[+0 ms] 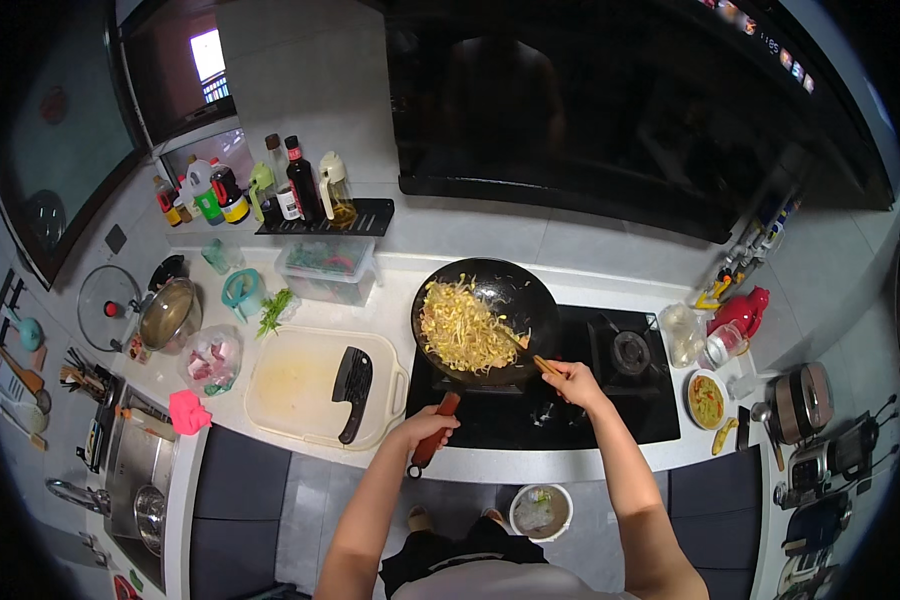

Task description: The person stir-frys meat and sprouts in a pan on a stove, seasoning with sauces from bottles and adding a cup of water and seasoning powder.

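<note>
A black wok [525,300] sits over the left burner of the gas hob, with a heap of bean sprouts [461,330] filling its left side. My left hand [425,429] is wrapped around the wok's reddish wooden handle [446,409]. In my right hand [576,384] is the wooden handle of a spatula [546,367]. The spatula's head reaches in among the sprouts at the wok's right, where it is partly hidden by food.
Left of the hob, a cleaver [355,386] lies on a cream cutting board [292,382]. Beyond it are a bag of raw meat [210,360] and a steel pot [171,315]. A plate of food [706,400] stands right of the second burner [632,352]. A range hood [570,112] overhangs the back.
</note>
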Demonstrator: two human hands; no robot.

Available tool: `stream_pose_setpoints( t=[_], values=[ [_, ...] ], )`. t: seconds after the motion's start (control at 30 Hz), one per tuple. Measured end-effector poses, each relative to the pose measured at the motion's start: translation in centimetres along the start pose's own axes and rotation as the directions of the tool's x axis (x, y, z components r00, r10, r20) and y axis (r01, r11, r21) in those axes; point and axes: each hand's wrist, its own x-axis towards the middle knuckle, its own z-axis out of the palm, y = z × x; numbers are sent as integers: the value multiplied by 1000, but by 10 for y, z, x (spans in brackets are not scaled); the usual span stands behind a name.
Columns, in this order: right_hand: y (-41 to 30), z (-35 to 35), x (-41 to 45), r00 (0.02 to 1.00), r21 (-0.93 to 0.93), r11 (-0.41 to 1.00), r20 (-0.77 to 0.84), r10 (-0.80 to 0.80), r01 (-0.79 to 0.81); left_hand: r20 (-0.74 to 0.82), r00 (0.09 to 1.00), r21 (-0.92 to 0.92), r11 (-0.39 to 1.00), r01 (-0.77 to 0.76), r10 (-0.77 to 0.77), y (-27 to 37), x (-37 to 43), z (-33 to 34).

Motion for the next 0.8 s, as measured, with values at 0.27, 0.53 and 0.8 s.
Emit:
stream_pose_setpoints(
  t=[0.27, 0.53, 0.8],
  values=[
    [-53, -11, -91, 919, -740, 652, -126, -374, 165, 17, 999, -12, 1000, -29, 30, -1, 3, 1],
    [-126, -55, -148, 969, -724, 687, -127, -214, 58, 12, 999, 2, 999, -32, 32, -4, 3, -3],
    [-99, -10, -72, 980, -838, 545, -142, -143, -42, 30, 998, 15, 999, -53, 52, -3, 9, 0]
  ],
)
